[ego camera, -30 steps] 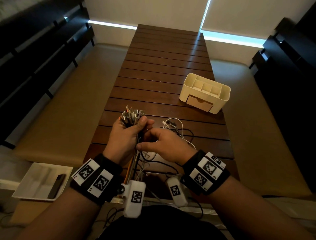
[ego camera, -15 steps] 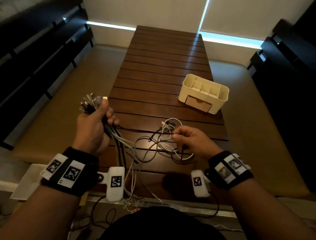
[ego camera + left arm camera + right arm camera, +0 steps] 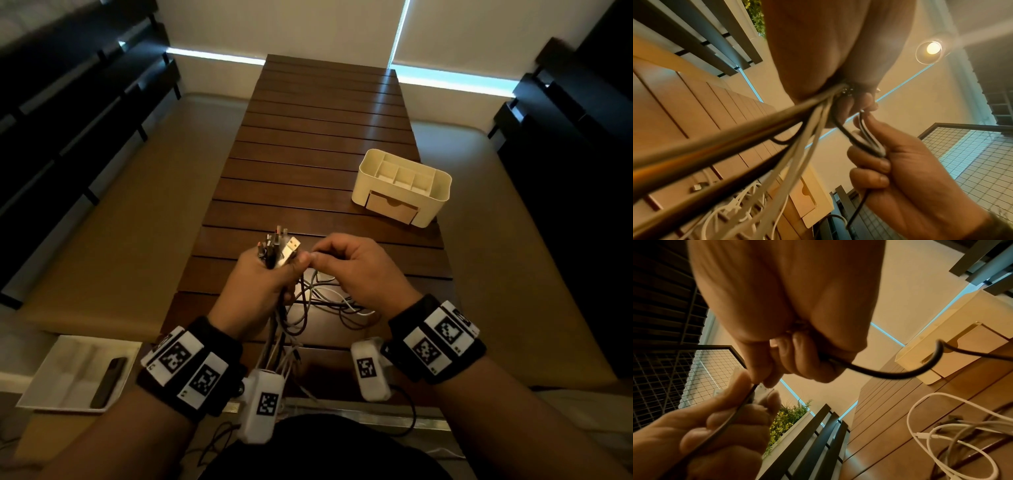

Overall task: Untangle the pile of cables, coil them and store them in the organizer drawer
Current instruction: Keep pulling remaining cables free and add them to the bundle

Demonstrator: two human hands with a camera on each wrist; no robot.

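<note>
Two hands (image 3: 263,284), one cream organizer (image 3: 402,186), one phone (image 3: 109,382), one white tray (image 3: 51,380), and too many tangled cables (image 3: 322,301) to count.

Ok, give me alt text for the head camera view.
Left hand grips a bundle of cable ends upright while the right hand pinches a dark cable beside it. Loose cables trail on the slatted table; a cream organizer stands beyond.

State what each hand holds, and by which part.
Left hand grips the cable bundle just below its connector ends. Right hand pinches one black cable near its end.
</note>
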